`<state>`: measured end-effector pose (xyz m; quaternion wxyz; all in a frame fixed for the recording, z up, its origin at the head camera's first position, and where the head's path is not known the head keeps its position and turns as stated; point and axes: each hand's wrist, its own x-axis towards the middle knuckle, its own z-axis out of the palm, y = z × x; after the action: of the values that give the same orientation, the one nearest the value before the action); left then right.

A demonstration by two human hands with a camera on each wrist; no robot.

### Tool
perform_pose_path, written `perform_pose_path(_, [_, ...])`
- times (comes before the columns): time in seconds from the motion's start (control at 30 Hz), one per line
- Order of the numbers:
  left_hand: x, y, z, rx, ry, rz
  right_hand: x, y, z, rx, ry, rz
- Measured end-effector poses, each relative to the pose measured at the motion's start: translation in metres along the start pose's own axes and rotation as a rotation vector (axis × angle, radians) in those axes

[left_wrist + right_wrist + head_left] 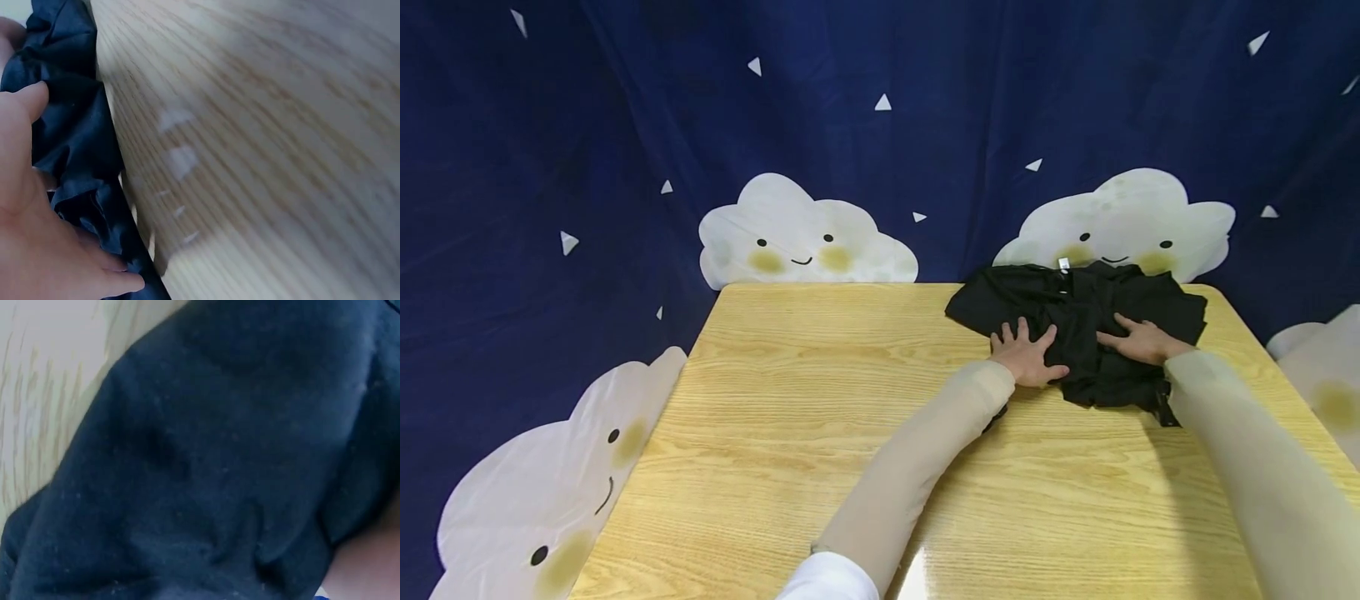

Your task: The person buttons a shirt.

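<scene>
A crumpled black garment [1082,292] lies at the far right of the wooden table, with a small white tag [1063,264] at its back edge. Its exact kind cannot be told from the folds. My left hand [1028,358] rests on the left part of the cloth, fingers spread. In the left wrist view the fingers [31,103] lie over the bunched black fabric. Farther right, my right hand [1144,342] touches the cloth with thumb and fingers extended. Black fabric fills most of the right wrist view, where only a blurred bit of skin shows at lower right.
The light wooden table [790,392] extends to the left and front of the garment. A dark blue curtain [850,50] with white triangles and smiling clouds hangs behind and beside it. A bit of black cloth [996,418] shows beside my left forearm.
</scene>
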<state>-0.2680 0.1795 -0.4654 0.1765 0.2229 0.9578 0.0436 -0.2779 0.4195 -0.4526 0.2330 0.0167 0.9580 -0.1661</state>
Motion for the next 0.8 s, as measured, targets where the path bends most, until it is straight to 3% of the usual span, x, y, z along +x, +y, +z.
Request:
perform_pose_path(0.27, [0.003, 0.006, 0.003, 0.097, -0.043, -0.066, 0.003, -0.005, 0.008, -0.097, -0.036, 0.060])
perform_pose_path(0.5, [-0.002, 0.007, 0.005, 0.187, -0.113, -0.093, 0.000, -0.015, 0.016, -0.094, -0.021, 0.153])
perform_pose_path(0.8, [-0.005, 0.010, 0.004, 0.216, -0.142, -0.114, -0.004, -0.018, 0.018, -0.101, -0.033, 0.158])
